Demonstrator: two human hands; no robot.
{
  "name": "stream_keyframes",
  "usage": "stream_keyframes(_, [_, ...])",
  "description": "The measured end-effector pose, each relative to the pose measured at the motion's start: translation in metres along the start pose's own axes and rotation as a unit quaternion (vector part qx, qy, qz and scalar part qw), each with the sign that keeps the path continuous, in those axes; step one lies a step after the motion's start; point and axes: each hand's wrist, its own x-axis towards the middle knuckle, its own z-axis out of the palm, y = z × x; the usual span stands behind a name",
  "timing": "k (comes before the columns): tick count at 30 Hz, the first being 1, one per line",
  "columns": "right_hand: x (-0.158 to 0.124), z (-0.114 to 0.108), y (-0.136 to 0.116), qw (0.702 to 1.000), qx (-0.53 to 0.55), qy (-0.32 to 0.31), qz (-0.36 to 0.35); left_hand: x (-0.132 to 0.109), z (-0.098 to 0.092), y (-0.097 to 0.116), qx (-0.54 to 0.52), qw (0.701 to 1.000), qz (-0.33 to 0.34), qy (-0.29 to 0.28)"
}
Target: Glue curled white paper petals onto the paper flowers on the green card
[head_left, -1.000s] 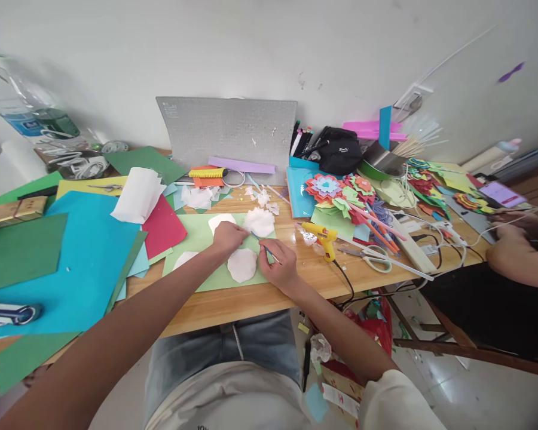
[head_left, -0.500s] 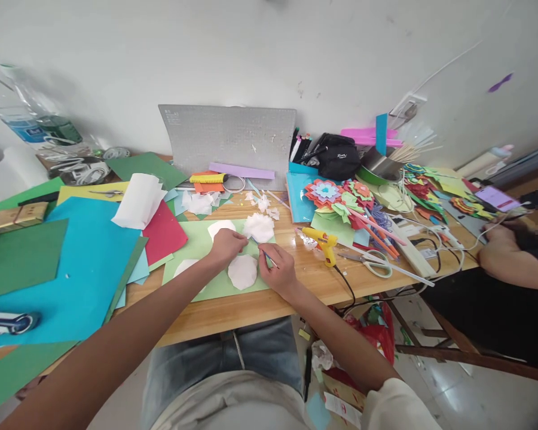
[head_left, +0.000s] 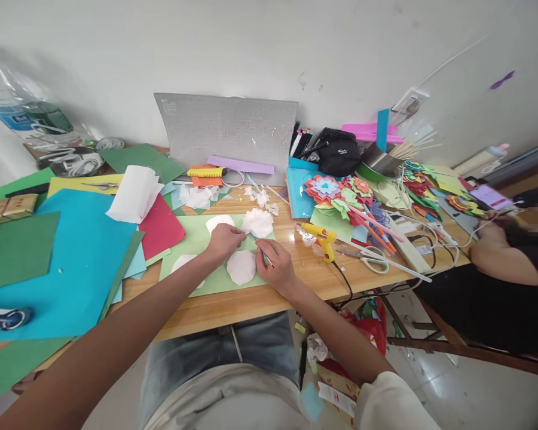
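In the head view my right hand (head_left: 275,267) is closed round a slim blue pen-like stick (head_left: 269,260), its front end pointing toward my left hand. Fingertips pressed together, my left hand (head_left: 225,242) meets the lower left edge of a ruffled white paper piece (head_left: 258,222); what sits in the pinch is too small to make out. Below, between the hands, lies a round white paper piece (head_left: 241,267). Two more white pieces, one behind my left hand (head_left: 219,222) and one by its wrist (head_left: 186,263), are partly covered. All rest on a light green sheet (head_left: 215,285).
A yellow glue gun (head_left: 323,239) and scissors (head_left: 372,259) lie to the right, near paper flowers (head_left: 325,188). Coloured sheets (head_left: 89,239) and a white paper stack (head_left: 134,194) cover the left. A grey cutting mat (head_left: 228,128) leans on the wall. Another person's arm (head_left: 504,254) rests far right.
The camera view has shifted slightly. Both hands stay close together by the ruffled white piece, with the stick still in my right hand and only slight finger movement.
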Motion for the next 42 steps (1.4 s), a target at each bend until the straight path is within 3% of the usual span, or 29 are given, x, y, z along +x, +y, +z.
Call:
stream_keyframes(18, [0.0,-0.001,-0.001,0.999,0.023,0.028,-0.018,0.0,-0.001,0.0,0.007,1.0,0.004,-0.01])
stream_keyframes(24, [0.0,0.0,0.0,1.0,0.006,0.009,-0.004,0.001,-0.001,-0.003,0.01,1.0,0.014,-0.01])
stream_keyframes(31, [0.001,-0.001,-0.001,1.0,-0.011,0.013,0.006,-0.006,-0.001,-0.006,0.025,0.998,0.057,0.023])
stream_keyframes(42, [-0.002,-0.004,0.0,0.998,0.023,0.046,-0.029,-0.005,0.001,-0.003,0.075,0.995,0.071,-0.014])
